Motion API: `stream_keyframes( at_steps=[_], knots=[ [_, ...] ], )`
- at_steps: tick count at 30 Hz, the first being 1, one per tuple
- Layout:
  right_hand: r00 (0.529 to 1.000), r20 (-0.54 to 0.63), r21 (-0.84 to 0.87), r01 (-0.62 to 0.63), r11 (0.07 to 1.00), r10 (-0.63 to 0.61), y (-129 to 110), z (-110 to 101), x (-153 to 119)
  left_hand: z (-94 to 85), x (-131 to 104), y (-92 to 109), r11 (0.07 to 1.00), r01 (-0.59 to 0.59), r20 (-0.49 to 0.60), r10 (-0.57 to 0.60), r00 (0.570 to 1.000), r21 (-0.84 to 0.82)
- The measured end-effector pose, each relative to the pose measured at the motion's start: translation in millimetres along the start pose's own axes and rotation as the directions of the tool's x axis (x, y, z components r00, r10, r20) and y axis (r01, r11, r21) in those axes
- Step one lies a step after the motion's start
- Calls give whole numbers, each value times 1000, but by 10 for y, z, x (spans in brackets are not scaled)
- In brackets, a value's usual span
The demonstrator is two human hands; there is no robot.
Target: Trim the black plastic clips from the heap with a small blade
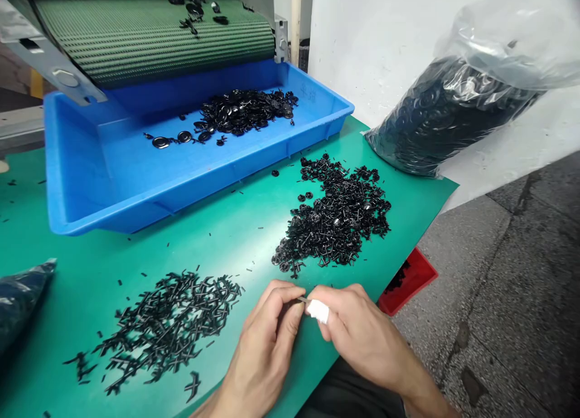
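Near the front edge of the green table, my left hand (269, 342) and my right hand (362, 333) meet, fingertips almost touching. Both are closed in a pinch around a thin dark piece (304, 299), mostly hidden by the fingers. A white wrap (318, 311), seemingly tape, shows at the digits of my right hand. Left of my hands lies a spread of small black X-shaped plastic pieces (174, 321). Just beyond my fingertips is a denser pile of small black plastic parts (333, 215), some round, some branching.
A blue tray (109, 206) holding glossy black round parts (244, 111) sits under a green conveyor belt (154, 40). A filled clear bag (453, 104) leans at the right. Another bag (22, 294) lies left. Below the table's right edge is a red bin (414, 282).
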State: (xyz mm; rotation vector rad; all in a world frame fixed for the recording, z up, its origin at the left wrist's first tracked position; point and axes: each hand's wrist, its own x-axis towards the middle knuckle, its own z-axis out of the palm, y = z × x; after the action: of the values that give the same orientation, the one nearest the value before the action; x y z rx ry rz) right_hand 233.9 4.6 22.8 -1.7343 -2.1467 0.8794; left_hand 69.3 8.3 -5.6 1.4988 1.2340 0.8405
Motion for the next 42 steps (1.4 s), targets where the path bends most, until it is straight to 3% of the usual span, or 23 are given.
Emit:
stream_keyframes(
  at_steps=[4, 8, 13, 17, 21, 23, 30, 36, 42],
  knots=[
    [998, -21, 44, -66, 997, 67, 71, -37, 83, -11, 2, 48, 991, 124, -61, -127, 990, -48],
    [989, -137, 40, -51, 998, 56, 88, 27, 131, -3, -32, 58, 922, 260, -107, -301, 948, -286],
    [978, -206, 33, 20, 999, -13, 7, 89, 195, -6, -31, 49, 752, 278, -110, -420, 901, -597],
    [978, -191, -81, 64, 995, -79, -122, 112, 306, -34, 17, 54, 642, 205, -162, -465, 871, -739],
    [987, -135, -252, 54, 966, -90, -212, 148, 421, -47, 44, 49, 643, 135, -177, -397, 901, -754],
    [988, -136, -258, 42, 965, -79, -209, 164, 434, -45, 38, 36, 669, 131, -169, -365, 916, -732],
    [958, -284, 159, 73, 985, -25, -84, 92, 311, -28, 3, -12, 773, 267, -68, -370, 926, -575],
    [957, -283, 377, 46, 925, 67, -165, 55, 219, -37, 22, -20, 823, 276, 8, -314, 949, -497],
    [953, -271, 342, 227, 912, -136, -173, 81, 133, -38, 15, -64, 760, 287, 3, -351, 936, -583]
  ],
)
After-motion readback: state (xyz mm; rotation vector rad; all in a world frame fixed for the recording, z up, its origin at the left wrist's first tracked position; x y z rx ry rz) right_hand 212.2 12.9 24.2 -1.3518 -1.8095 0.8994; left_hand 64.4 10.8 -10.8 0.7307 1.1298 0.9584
